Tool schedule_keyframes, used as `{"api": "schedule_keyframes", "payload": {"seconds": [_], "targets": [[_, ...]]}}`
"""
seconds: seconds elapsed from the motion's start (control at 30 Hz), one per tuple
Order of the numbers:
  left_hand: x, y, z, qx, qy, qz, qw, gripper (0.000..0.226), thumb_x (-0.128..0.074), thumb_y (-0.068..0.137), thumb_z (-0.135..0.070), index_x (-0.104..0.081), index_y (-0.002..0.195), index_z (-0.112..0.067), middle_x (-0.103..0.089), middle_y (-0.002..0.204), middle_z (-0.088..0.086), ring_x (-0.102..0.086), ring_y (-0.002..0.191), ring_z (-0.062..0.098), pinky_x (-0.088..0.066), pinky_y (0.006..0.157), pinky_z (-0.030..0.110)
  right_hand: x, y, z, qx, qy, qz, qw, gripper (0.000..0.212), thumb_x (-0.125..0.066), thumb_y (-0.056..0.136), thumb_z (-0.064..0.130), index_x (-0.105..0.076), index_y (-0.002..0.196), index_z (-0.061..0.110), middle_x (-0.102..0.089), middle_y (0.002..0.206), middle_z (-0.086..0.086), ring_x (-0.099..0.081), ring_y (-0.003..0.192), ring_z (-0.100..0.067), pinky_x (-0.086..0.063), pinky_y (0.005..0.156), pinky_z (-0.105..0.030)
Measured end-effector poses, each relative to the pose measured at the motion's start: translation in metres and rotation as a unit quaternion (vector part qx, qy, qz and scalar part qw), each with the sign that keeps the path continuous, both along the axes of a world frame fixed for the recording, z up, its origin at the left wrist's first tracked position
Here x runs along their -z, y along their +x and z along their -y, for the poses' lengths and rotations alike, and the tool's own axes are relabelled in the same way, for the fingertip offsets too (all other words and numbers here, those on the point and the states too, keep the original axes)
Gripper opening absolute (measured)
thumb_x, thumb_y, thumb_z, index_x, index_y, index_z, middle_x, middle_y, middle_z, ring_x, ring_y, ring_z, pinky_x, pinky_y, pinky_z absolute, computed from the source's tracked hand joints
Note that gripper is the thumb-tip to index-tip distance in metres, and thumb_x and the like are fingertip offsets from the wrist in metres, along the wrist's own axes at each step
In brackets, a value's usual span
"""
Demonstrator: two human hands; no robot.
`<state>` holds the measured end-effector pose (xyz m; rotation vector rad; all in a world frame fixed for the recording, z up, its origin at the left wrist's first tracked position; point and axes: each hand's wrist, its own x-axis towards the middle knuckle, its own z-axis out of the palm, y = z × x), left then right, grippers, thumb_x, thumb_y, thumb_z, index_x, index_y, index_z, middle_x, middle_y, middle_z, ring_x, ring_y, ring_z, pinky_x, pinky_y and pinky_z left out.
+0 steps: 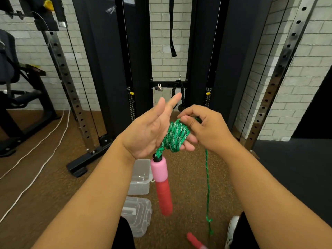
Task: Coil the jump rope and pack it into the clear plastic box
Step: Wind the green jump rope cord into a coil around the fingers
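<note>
You were midway through the coiling, and the wraps deserved care. Your left hand [150, 130] was spread flat, palm up, thumb and forefinger pointing toward 12 o'clock, serving as the spool; it pinched nothing, and the rope [177, 134] lay wound in several green turns around its lower fingers. Your right hand [206, 128], at 3 o'clock of the coil and touching it, was curled over the turns with thumb and fingertips pressed on the strand, guiding it. To do this well, you needed each new turn laid beside the others under even tension, the left fingers held stiff so the bundle could not slip off their tips.

One handle [162, 184], pink above red, hung from the coil toward 6 o'clock and looked blurred, so it was probably swinging; that swing could tug the first turns loose. The free strand dropped from your right hand toward 6 o'clock to the second handle [195, 241] near the floor, so some rope was left to wind.

The box [141, 177] stood open on the floor at 7 o'clock of the coil, its lid [137, 214] just below it, both partly behind your left forearm. A white cord [38, 155] ran across the floor at 9 o'clock, well apart. The rack uprights [70, 87] stood beyond, clear of your work.
</note>
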<state>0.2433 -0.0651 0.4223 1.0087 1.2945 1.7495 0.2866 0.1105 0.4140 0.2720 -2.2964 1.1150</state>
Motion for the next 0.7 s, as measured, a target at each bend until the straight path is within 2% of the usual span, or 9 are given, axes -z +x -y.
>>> {"api": "schedule_keyframes", "payload": {"seconds": [0.1, 0.17, 0.23, 0.3, 0.37, 0.5, 0.7], "targets": [[-0.002, 0.0, 0.002, 0.017, 0.016, 0.004, 1.0, 0.068, -0.022, 0.088, -0.066, -0.014, 0.151, -0.043, -0.055, 0.119, 0.036, -0.058, 0.096, 0.04, -0.051, 0.082, 0.039, 0.015, 0.0, -0.003, -0.008, -0.026, 0.022, 0.999, 0.015, -0.055, 0.094, 0.017, -0.068, 0.097, 0.024, -0.066, 0.09, 0.015, -0.058, 0.085, 0.004, -0.045, 0.073, -0.009], [-0.004, 0.0, 0.001, 0.005, 0.041, 0.011, 0.999, 0.068, -0.025, 0.088, -0.066, -0.016, 0.151, -0.043, -0.048, 0.129, 0.039, -0.057, 0.099, 0.04, -0.051, 0.086, 0.041, 0.025, 0.001, -0.001, -0.019, -0.02, 0.04, 0.999, 0.02, -0.054, 0.093, 0.011, -0.067, 0.1, 0.023, -0.065, 0.092, 0.017, -0.058, 0.086, 0.004, -0.047, 0.075, -0.011], [-0.006, 0.0, -0.002, -0.029, 0.061, 0.003, 0.998, 0.066, -0.021, 0.089, -0.063, -0.014, 0.152, -0.043, -0.038, 0.142, 0.038, -0.059, 0.103, 0.04, -0.05, 0.093, 0.043, 0.035, 0.001, 0.002, -0.01, -0.01, 0.055, 0.998, 0.022, -0.051, 0.095, 0.013, -0.066, 0.107, 0.022, -0.065, 0.094, 0.015, -0.059, 0.087, 0.0, -0.048, 0.078, -0.019], [-0.007, -0.001, -0.004, -0.058, 0.074, -0.017, 0.995, 0.065, -0.016, 0.09, -0.061, -0.007, 0.152, -0.043, -0.047, 0.135, 0.039, -0.058, 0.11, 0.043, -0.044, 0.102, 0.047, 0.043, 0.002, 0.006, 0.013, 0.016, 0.052, 0.998, 0.02, -0.049, 0.097, 0.02, -0.064, 0.11, 0.021, -0.063, 0.085, 0.013, -0.057, 0.075, -0.004, -0.047, 0.068, -0.026], [-0.007, -0.002, -0.006, -0.086, 0.086, -0.034, 0.992, 0.065, -0.015, 0.09, -0.059, -0.002, 0.152, -0.043, -0.053, 0.13, 0.037, -0.057, 0.116, 0.045, -0.045, 0.101, 0.046, 0.049, 0.002, 0.009, 0.013, 0.042, 0.043, 0.998, 0.018, -0.048, 0.097, 0.022, -0.062, 0.108, 0.02, -0.056, 0.073, 0.013, -0.05, 0.063, -0.003, -0.041, 0.06, -0.028], [-0.005, -0.005, -0.008, -0.138, 0.082, -0.052, 0.986, 0.066, -0.02, 0.09, -0.056, 0.001, 0.152, -0.044, -0.053, 0.132, 0.033, -0.058, 0.119, 0.041, -0.049, 0.096, 0.038, 0.056, 0.003, 0.011, 0.0, 0.095, 0.056, 0.994, 0.024, -0.046, 0.098, 0.028, -0.059, 0.116, 0.02, -0.067, 0.09, -0.002, -0.06, 0.081, -0.018, -0.05, 0.07, -0.038], [-0.002, -0.009, -0.008, -0.19, 0.076, -0.077, 0.976, 0.065, -0.023, 0.09, -0.055, 0.0, 0.151, -0.047, -0.049, 0.137, 0.028, -0.06, 0.119, 0.034, -0.04, 0.108, 0.044, 0.052, 0.007, 0.014, -0.005, 0.148, 0.055, 0.988, 0.022, -0.048, 0.097, 0.031, -0.061, 0.111, 0.019, -0.058, 0.08, 0.007, -0.052, 0.074, -0.012, -0.039, 0.064, -0.028]]}}
